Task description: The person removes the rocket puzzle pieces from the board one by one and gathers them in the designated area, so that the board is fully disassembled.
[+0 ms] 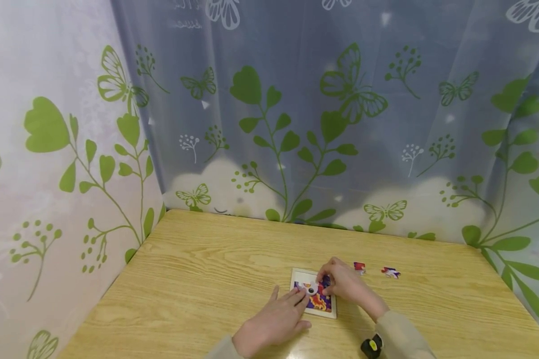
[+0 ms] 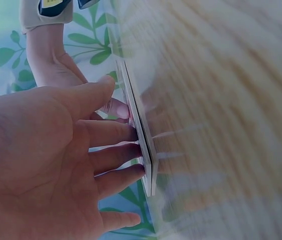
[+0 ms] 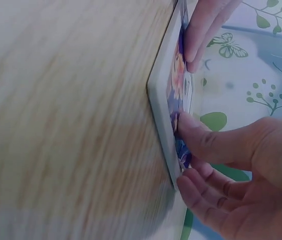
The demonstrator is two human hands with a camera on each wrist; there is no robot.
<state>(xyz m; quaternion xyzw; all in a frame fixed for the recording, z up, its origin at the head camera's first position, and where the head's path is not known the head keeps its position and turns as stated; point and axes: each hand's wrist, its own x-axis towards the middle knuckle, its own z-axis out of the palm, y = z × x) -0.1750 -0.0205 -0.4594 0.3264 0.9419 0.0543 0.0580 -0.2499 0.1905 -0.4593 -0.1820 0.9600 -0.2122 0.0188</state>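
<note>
A small square jigsaw puzzle board (image 1: 322,314) with a pale frame lies flat on the table, its picture in purple, red, orange and white. Part of its bare white base shows along the far side. My left hand (image 1: 278,318) rests straight, spread fingertips on the left part of the picture. At the right side of the board, my right hand (image 1: 345,283) pinches a dark puzzle piece (image 3: 183,150) between thumb and fingers, low against the surface. The fingers hide most of that piece. In the left wrist view, the board's edge (image 2: 153,175) is seen side-on beneath the left fingertips.
Two loose puzzle pieces lie on the wooden table (image 1: 215,259) to the right of the board: a red one (image 1: 359,267) and a purple, red and white one (image 1: 391,272). A patterned curtain (image 1: 278,149) hangs along the table's far edge. A black device (image 1: 371,346) sits at the right wrist.
</note>
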